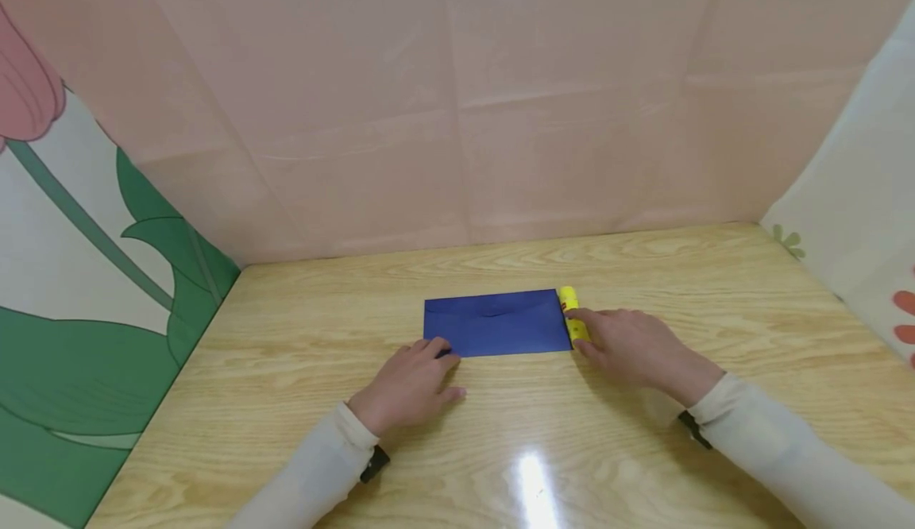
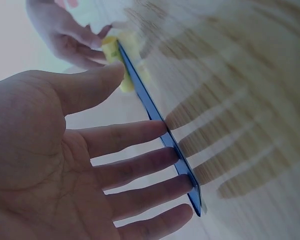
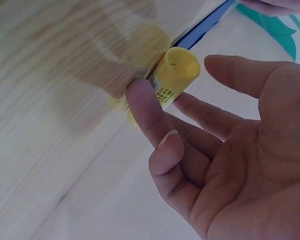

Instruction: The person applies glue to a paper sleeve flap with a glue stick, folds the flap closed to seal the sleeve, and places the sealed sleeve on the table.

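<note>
A dark blue envelope (image 1: 496, 326) lies flap side up on the wooden table. Over its near left corner rests my left hand (image 1: 411, 386). In the left wrist view the fingers (image 2: 135, 165) are nearly straight and spread, their tips at the envelope's edge (image 2: 157, 117). A yellow glue stick (image 1: 569, 299) lies along the envelope's right edge. My right hand (image 1: 636, 350) touches it with the fingers. In the right wrist view, fingers lie beside the glue stick (image 3: 177, 72), while the thumb (image 3: 230, 72) stands a little apart from its round end.
The light wooden table (image 1: 322, 299) spreads around both hands. A pinkish sheet (image 1: 457, 116) hangs behind its far edge. On the left stands a panel (image 1: 86, 354) printed with leaves and a flower; a pale printed panel (image 1: 865, 219) borders the right.
</note>
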A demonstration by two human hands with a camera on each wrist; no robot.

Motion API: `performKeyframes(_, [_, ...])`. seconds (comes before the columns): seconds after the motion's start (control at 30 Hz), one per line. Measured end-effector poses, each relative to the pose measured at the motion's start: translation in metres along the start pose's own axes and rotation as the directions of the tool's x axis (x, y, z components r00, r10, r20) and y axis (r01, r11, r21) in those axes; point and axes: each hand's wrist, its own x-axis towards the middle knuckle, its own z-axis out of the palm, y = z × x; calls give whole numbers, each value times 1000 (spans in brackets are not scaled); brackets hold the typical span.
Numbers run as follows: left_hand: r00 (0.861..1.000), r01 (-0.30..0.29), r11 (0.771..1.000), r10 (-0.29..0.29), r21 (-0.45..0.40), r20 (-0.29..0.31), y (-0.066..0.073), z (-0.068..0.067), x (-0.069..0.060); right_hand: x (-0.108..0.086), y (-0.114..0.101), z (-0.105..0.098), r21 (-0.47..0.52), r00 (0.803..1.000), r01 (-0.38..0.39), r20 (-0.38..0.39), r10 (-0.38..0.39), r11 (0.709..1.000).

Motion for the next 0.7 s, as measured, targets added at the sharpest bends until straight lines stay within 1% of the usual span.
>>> performKeyframes(0.33, [1000,-8,1000,8,14,-5,0,-1,-1,0,3,-1,-12,998,42,-46,-42,999])
performKeyframes(0.7, [1000,4,1000,-4,25,5,1,-1,-1,1,2,-1,-9,999,25,-34,-26,1000])
